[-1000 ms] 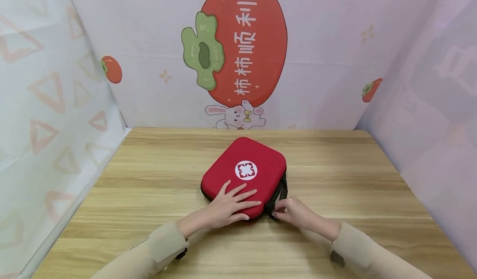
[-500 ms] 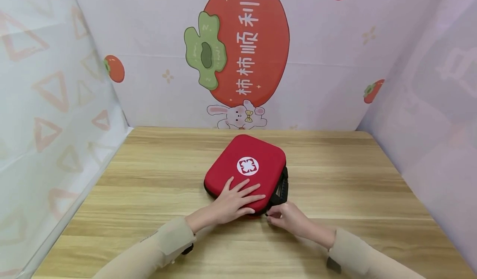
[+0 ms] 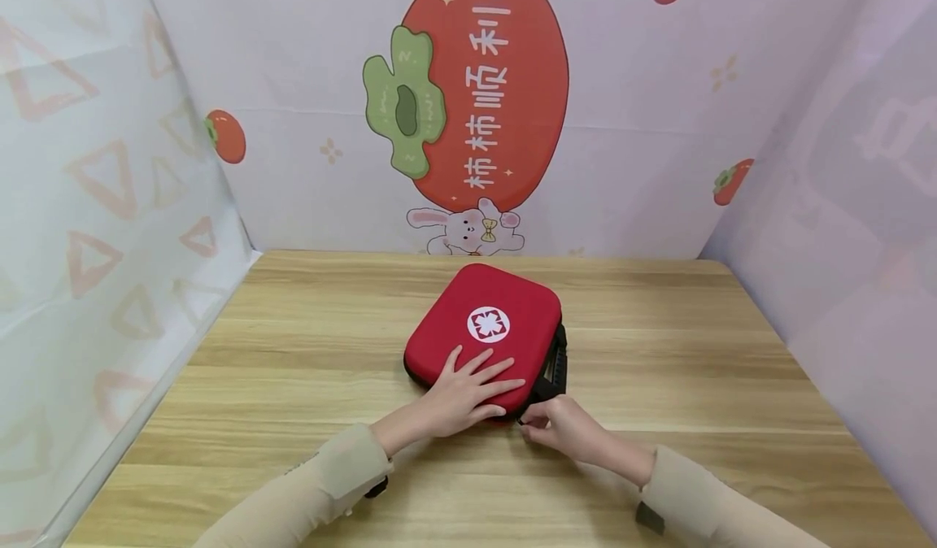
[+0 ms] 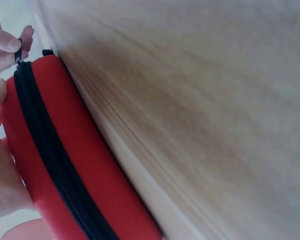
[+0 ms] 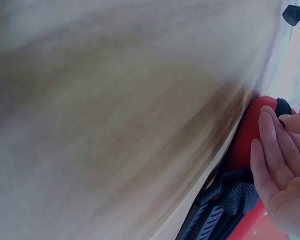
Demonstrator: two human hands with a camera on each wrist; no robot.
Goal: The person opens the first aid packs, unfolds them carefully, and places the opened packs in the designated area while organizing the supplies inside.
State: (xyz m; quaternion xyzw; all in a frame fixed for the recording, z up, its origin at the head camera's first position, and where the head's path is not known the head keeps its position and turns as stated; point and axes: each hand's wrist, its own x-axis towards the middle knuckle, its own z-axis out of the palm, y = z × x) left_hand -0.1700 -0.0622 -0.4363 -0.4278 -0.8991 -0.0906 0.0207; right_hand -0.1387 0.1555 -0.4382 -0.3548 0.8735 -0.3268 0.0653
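Observation:
A red zippered first-aid case (image 3: pixel 476 304) with a white round emblem lies at an angle on the wooden table. My left hand (image 3: pixel 464 397) rests on its lid with fingers spread flat. At the near right corner my right hand (image 3: pixel 564 428) pinches a small black zipper pull (image 4: pixel 18 52) between thumb and finger. The black zipper (image 4: pixel 50 145) runs along the case's side and looks closed on the stretch in the left wrist view. A black carry handle (image 5: pixel 215 210) is fixed to the right side, just beyond my right hand.
The wooden table (image 3: pixel 681 353) extends around the case. A printed cloth backdrop (image 3: pixel 629 125) with a large persimmon drawing stands behind it, and pale cloth walls (image 3: pixel 110 206) flank both sides.
My right hand has moved slightly left with the zipper pull, from beside the handle to round the near right corner. The left hand stays on the lid; the case has shifted slightly.

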